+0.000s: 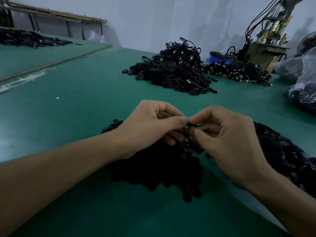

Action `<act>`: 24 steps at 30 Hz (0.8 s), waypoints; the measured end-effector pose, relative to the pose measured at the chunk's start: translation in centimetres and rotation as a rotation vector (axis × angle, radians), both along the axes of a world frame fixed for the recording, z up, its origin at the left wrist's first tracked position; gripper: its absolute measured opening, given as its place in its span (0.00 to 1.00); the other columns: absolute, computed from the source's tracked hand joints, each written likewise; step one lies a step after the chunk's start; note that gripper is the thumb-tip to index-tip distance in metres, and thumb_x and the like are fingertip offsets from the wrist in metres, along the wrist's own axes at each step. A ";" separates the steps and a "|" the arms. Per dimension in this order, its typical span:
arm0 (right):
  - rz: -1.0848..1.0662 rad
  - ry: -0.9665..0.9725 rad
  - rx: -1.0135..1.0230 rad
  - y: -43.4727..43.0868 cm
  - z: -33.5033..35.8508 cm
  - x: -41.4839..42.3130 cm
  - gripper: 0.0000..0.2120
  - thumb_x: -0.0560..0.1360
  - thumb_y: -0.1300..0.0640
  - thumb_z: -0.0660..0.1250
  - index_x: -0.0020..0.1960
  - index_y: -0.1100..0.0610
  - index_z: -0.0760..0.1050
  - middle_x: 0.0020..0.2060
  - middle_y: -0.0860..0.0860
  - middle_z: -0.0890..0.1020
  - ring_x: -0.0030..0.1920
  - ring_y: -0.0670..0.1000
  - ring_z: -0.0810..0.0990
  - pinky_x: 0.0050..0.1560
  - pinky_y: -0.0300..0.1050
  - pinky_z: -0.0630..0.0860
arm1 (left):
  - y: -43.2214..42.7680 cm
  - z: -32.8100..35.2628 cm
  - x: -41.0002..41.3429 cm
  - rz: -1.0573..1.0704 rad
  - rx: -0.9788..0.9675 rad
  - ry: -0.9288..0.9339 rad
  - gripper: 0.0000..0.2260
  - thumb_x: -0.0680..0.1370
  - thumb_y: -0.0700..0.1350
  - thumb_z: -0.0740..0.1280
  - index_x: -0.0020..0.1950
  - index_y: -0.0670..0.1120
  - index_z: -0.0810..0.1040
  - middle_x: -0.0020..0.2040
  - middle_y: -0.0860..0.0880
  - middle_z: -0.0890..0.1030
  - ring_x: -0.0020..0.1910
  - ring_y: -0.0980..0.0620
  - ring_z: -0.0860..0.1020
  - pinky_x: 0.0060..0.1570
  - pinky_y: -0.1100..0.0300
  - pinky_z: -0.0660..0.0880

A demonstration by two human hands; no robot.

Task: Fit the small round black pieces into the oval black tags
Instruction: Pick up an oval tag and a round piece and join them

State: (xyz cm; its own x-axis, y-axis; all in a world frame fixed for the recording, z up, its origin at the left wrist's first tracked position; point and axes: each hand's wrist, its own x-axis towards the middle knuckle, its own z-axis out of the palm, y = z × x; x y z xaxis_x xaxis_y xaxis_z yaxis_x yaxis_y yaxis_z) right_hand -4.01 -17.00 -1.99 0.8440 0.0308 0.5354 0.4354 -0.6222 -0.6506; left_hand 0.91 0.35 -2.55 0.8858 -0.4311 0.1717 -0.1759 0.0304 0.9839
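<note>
— Closest to the heap of round pieces?

— Both hands, directly above it. Left hand over the heap's far left side, thumb and forefinger pinched narrow on a small black part. Right hand over the heap's right side, fingertips closed on that same part from the opposite side.

— Tag or round piece?

— Cannot tell; mostly hidden behind the fingertips. Held in the air just above the heap's far edge.

— Beneath the heap?

— Green table, spreading away from the heap on every side.

— Just right of the heap?

— Second black heap, just beside it, partly behind the right wrist; shapes too dark to name.

— Farther out?

— Well beyond the heap, a taller pile of oval tags with black cords tangled on top. Beyond the heap and further right, a flatter pile of metal-tipped cords, then a blue bin and a machine with black cables. Far right of the heap, clear bags of dark parts. Far left of the heap, well apart, another low black pile.
</note>
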 end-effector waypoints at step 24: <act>0.069 0.256 -0.439 -0.5 0.8 -0.2 0.04 0.75 0.52 0.72 0.49 0.47 0.84 0.36 0.38 0.80 0.44 0.34 0.76 0.44 0.24 0.68 | 0.2 -0.3 0.7 0.147 -0.162 0.094 0.06 0.76 0.31 0.71 0.49 0.40 0.82 0.37 0.45 0.85 0.37 0.50 0.85 0.37 0.64 0.81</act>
